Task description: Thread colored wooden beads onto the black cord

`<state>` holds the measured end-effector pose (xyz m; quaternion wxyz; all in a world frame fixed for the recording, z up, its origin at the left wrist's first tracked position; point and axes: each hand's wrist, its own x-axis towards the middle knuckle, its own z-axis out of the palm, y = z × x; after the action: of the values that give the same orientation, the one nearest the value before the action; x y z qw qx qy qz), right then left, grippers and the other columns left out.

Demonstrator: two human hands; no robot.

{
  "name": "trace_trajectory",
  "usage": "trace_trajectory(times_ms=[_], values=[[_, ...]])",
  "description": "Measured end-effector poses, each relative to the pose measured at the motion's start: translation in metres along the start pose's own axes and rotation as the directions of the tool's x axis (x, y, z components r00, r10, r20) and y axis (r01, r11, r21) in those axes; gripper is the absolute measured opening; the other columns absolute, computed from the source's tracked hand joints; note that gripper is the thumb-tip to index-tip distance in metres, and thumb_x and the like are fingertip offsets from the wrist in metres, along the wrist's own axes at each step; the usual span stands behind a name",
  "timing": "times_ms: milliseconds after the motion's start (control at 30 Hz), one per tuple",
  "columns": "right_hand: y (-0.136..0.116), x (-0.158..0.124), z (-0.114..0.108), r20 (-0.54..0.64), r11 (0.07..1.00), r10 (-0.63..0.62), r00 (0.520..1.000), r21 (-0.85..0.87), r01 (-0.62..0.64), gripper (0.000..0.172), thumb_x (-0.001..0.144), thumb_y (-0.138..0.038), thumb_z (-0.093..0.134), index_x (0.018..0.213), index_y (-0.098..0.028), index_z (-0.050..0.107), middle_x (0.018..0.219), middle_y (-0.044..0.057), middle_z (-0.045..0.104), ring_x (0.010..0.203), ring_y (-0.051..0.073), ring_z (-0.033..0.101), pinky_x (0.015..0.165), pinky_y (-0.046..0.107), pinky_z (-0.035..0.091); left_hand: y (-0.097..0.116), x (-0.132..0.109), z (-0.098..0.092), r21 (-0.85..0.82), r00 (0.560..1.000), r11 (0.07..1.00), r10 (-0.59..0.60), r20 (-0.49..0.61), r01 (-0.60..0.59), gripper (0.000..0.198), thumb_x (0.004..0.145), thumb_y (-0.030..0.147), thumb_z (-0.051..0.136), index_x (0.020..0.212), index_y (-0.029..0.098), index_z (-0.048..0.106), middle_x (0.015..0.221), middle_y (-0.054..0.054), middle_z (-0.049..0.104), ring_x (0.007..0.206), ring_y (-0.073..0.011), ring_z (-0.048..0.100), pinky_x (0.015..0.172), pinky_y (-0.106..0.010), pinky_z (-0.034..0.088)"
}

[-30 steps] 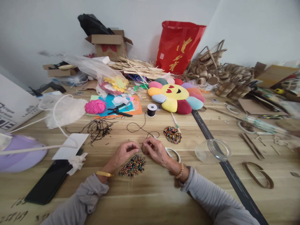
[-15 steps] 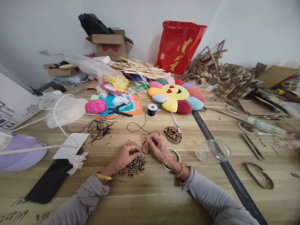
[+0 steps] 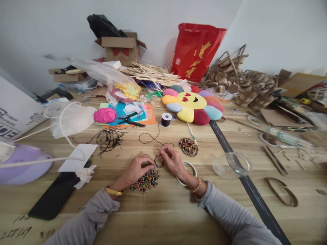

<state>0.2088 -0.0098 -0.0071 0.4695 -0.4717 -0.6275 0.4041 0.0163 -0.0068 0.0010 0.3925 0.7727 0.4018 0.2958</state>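
Between my two hands hangs a short string of small coloured beads (image 3: 158,162) on black cord. My right hand (image 3: 171,160) is closed in a pinch on the upper end of this string. My left hand (image 3: 140,166), thumb and forefinger pressed together, is at the string's left side; what its fingertips pinch is too small to make out. Just below the left hand lies a pile of loose coloured beads (image 3: 145,182). A black cord (image 3: 150,140) loops over the table from a white spool (image 3: 166,120) to near my right hand.
A coiled bead strand (image 3: 188,147) lies beyond my right hand, and a white ring (image 3: 190,172) sits under that wrist. Black cord scraps (image 3: 108,139), pliers (image 3: 130,120), a phone (image 3: 52,197), a clear round container (image 3: 238,164) and a flower cushion (image 3: 191,102) surround the work area.
Both hands stay nearly in place around the bead string, with only slight finger movement. The whole view has shifted a little.
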Motion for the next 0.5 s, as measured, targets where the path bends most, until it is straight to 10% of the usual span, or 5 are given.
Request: trace_trajectory(times_ms=[500], values=[[0.0073,-0.0009,0.0019,0.001,0.99,-0.074,0.997,-0.12,0.074,0.026,0.094,-0.04,0.051,0.083,-0.017,0.06,0.073,0.002,0.061,0.057,0.011,0.052,0.05,0.021,0.04,-0.0084,-0.0032,0.0086,0.14,0.997,0.987,0.071,0.023,-0.073,0.011,0.079,0.008,0.069,0.076,0.017,0.074,0.08,-0.004,0.069,0.083,-0.0191,0.063,0.084,-0.033,0.045]])
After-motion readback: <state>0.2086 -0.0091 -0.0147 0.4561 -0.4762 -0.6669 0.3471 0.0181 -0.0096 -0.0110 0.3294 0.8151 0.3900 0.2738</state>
